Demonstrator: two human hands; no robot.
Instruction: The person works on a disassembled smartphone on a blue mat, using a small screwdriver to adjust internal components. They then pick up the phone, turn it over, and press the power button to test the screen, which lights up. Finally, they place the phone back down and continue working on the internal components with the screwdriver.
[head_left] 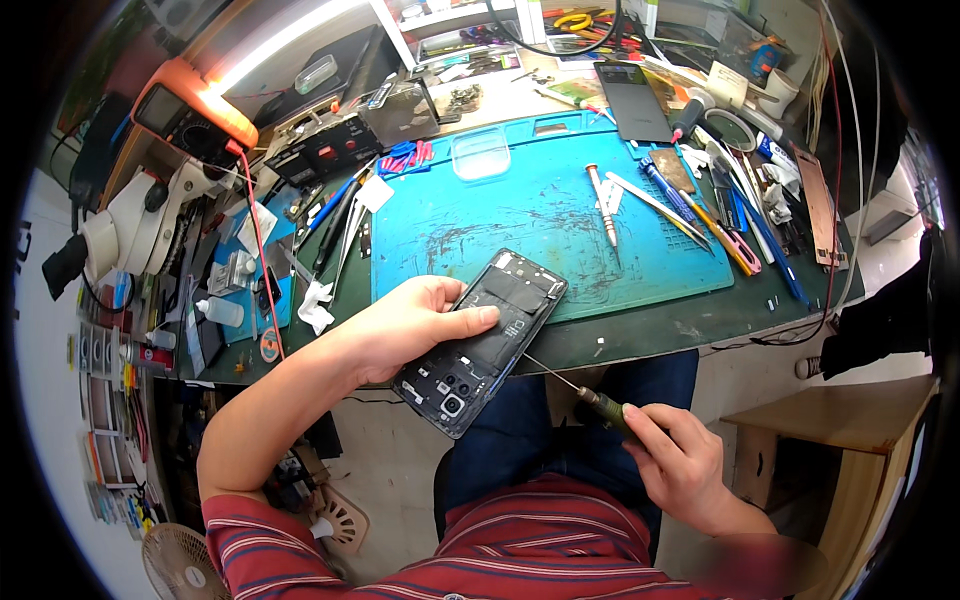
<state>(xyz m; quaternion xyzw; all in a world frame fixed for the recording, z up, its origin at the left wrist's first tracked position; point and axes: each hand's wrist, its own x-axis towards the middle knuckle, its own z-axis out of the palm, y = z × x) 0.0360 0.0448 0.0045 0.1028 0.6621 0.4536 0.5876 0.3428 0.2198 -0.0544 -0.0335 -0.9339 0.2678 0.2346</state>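
Observation:
My left hand [425,318] grips a smartphone [470,372] with its back cover off, thumb across the dark inner side. The phone is tilted above my lap at the table's front edge, camera lenses toward me. My right hand [680,462] is closed round the dark green handle of a screwdriver [606,410]. The thin shaft points up and left, and its tip meets the phone's right edge; whether it touches or passes behind cannot be told. A blue work mat [420,252] lies beyond the phone. On it rests a second screwdriver [604,215].
A clear plastic tray [481,155] sits at the mat's back. A dark phone panel [633,108] leans at the back right, near pens and tweezers [735,225]. An orange multimeter [190,115] stands at left above a white bottle [220,311]. A wooden stand [830,410] is at right.

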